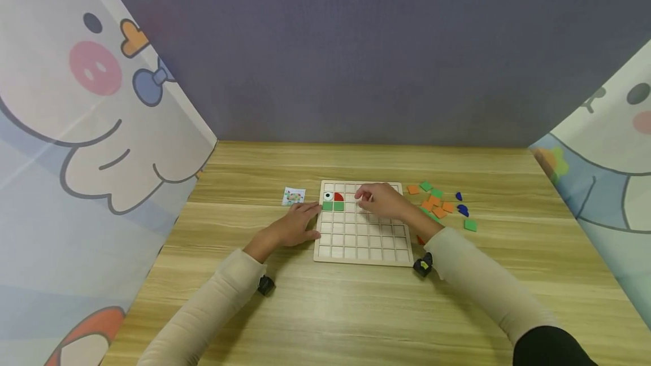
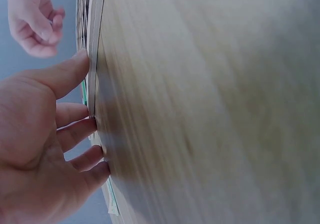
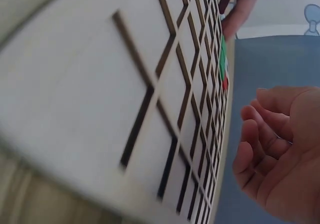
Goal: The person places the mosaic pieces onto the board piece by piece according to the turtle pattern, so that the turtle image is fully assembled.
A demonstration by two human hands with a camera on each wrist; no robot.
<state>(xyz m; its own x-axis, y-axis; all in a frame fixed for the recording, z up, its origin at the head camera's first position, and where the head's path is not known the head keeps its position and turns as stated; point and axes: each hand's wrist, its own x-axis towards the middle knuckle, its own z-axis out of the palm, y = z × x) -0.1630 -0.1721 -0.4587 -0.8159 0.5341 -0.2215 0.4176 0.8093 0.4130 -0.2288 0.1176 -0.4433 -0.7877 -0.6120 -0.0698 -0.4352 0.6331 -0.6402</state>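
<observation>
A pale wooden grid board [image 1: 363, 240] lies on the table. Near its upper left corner sit a white tile with an eye dot [image 1: 328, 196], a red quarter-round piece [image 1: 338, 197] and two green squares [image 1: 333, 206]. The left hand [image 1: 295, 226] touches the board's left edge, fingers and thumb spread along it; the left wrist view shows its fingertips against the rim. Above the upper right part of the board hovers the right hand [image 1: 381, 200], its fingers loosely curled. No piece shows between those fingers in the right wrist view, where the right hand [image 3: 282, 149] is apart from the board.
A small picture card [image 1: 293, 196] lies left of the board. To the right are scattered orange squares [image 1: 439, 212], green pieces [image 1: 470, 225] and blue rounded pieces [image 1: 462, 210]. A red piece [image 1: 420, 240] is partly hidden by the right forearm. A grey panel [image 1: 356, 72] rises behind the table.
</observation>
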